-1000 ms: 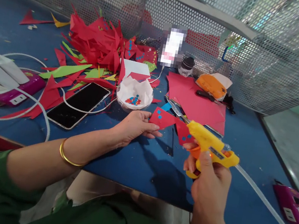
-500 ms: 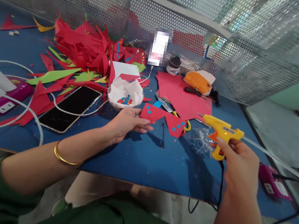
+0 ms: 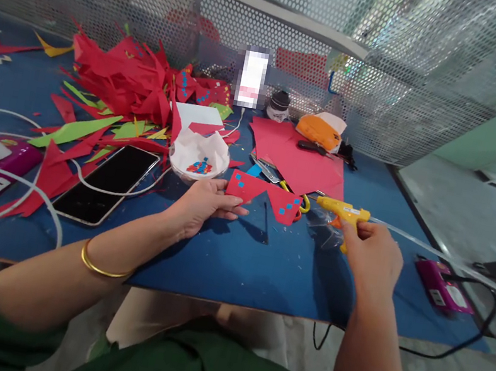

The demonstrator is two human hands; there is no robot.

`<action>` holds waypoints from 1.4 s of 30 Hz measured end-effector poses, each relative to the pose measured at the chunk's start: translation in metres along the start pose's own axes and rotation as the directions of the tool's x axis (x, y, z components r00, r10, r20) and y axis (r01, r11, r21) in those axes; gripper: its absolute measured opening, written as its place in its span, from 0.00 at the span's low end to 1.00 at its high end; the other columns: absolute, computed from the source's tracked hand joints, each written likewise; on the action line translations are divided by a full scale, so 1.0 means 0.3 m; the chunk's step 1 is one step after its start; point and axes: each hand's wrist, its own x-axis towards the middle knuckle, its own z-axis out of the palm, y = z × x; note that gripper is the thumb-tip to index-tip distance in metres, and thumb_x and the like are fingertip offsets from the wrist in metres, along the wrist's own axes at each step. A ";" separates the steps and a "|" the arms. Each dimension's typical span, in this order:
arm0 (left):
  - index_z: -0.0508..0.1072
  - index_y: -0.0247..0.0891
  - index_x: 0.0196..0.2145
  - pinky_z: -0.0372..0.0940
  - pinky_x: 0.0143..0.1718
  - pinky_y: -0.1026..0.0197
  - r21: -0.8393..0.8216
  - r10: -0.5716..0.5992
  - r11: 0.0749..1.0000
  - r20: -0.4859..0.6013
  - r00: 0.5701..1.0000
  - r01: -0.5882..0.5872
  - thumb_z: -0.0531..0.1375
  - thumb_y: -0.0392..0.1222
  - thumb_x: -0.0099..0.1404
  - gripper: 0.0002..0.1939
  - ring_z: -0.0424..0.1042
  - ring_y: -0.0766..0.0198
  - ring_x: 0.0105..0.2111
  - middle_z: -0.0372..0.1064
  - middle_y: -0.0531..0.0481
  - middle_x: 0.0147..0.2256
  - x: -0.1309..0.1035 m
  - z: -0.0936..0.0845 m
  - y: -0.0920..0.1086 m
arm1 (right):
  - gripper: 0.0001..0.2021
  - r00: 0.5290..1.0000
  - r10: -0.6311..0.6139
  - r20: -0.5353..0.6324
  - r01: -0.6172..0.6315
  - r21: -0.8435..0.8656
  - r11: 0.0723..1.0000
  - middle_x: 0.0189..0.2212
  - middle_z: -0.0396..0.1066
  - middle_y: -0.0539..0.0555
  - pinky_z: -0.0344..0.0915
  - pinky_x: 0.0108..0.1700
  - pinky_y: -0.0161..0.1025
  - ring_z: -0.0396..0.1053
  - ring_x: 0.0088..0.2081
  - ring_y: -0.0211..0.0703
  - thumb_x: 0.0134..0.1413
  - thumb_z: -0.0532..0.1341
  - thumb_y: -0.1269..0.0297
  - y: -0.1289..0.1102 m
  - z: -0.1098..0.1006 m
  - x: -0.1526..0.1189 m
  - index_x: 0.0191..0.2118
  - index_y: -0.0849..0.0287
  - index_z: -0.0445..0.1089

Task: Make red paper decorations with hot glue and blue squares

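My left hand [image 3: 206,207] pinches the left end of a red paper cutout [image 3: 251,190] with a notched lower edge and small blue squares stuck on both ends. In my right hand [image 3: 373,252] is a yellow hot glue gun [image 3: 342,210], its nozzle pointing left toward the cutout but apart from it. A long clear glue stick [image 3: 433,251] sticks out of the gun's back. Just beyond my left hand stands a paper-lined bowl [image 3: 200,155] with red and blue bits inside. Scissors with yellow handles [image 3: 305,203] lie partly behind the cutout.
A smartphone [image 3: 107,183] and white cables lie at the left, near a purple power box [image 3: 11,169]. Red and green paper scraps [image 3: 118,73] are heaped behind. Red sheets [image 3: 301,156] lie further back. Another purple box [image 3: 444,287] stands at the right edge. Perforated metal panels [image 3: 237,30] close off the back.
My right hand has brought the glue gun left, closer to the cutout, and its nozzle end is lower. My left hand still holds the cutout. The whole view has shifted slightly.
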 end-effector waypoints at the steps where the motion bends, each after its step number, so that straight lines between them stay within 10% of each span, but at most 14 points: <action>1: 0.75 0.31 0.40 0.71 0.26 0.71 -0.001 0.000 1.000 0.003 1.000 0.000 0.64 0.28 0.61 0.08 0.79 0.66 0.28 0.79 0.45 0.35 0.000 0.001 0.000 | 0.22 1.000 -0.015 0.006 0.015 -0.045 0.999 0.31 0.77 0.61 0.61 0.35 0.46 0.71 0.31 0.54 0.51 0.61 0.44 -0.004 -0.001 0.000 0.38 0.61 0.75; 20: 0.75 0.32 0.39 0.69 0.29 0.67 0.068 0.002 0.998 0.057 0.998 -0.006 0.63 0.31 0.61 0.07 0.79 0.66 0.30 0.79 0.45 0.36 -0.007 0.003 -0.008 | 0.19 0.954 -0.298 -0.023 0.268 -0.372 0.889 0.27 0.74 0.64 0.46 0.24 0.41 0.69 0.24 0.55 0.63 0.54 0.51 0.003 -0.030 -0.026 0.37 0.58 0.76; 24: 0.75 0.32 0.39 0.69 0.28 0.67 0.082 0.013 0.996 0.081 0.997 -0.019 0.63 0.31 0.61 0.07 0.79 0.65 0.30 0.79 0.46 0.34 -0.007 0.002 -0.011 | 0.16 0.862 -0.465 -0.200 0.451 -0.113 0.885 0.36 0.77 0.62 0.59 0.29 0.45 0.74 0.35 0.56 0.63 0.57 0.50 -0.076 -0.056 -0.068 0.43 0.55 0.76; 29: 0.76 0.32 0.40 0.69 0.28 0.66 0.111 0.027 0.993 0.109 0.994 -0.039 0.65 0.31 0.59 0.10 0.78 0.64 0.29 0.79 0.47 0.32 -0.011 0.003 -0.012 | 0.12 0.676 -0.736 0.013 0.688 0.347 0.638 0.40 0.78 0.54 0.67 0.44 0.46 0.75 0.41 0.50 0.56 0.65 0.53 -0.234 -0.014 -0.091 0.43 0.52 0.76; 35: 0.75 0.31 0.43 0.69 0.28 0.65 0.159 0.005 0.987 0.149 0.989 -0.029 0.65 0.31 0.58 0.13 0.79 0.63 0.28 0.78 0.47 0.29 -0.016 0.005 -0.014 | 0.04 0.696 -0.696 0.175 0.596 0.401 0.696 0.26 0.75 0.48 0.61 0.32 0.38 0.69 0.27 0.41 0.51 0.68 0.63 -0.297 0.037 -0.081 0.30 0.55 0.75; 42: 0.76 0.32 0.43 0.69 0.28 0.66 0.159 -0.021 0.987 0.152 0.988 -0.003 0.64 0.30 0.59 0.12 0.78 0.65 0.27 0.78 0.47 0.28 -0.019 0.007 -0.010 | 0.09 0.726 -0.680 0.103 0.595 0.403 0.696 0.22 0.71 0.48 0.56 0.30 0.37 0.65 0.25 0.39 0.57 0.63 0.59 -0.284 0.056 -0.088 0.29 0.55 0.74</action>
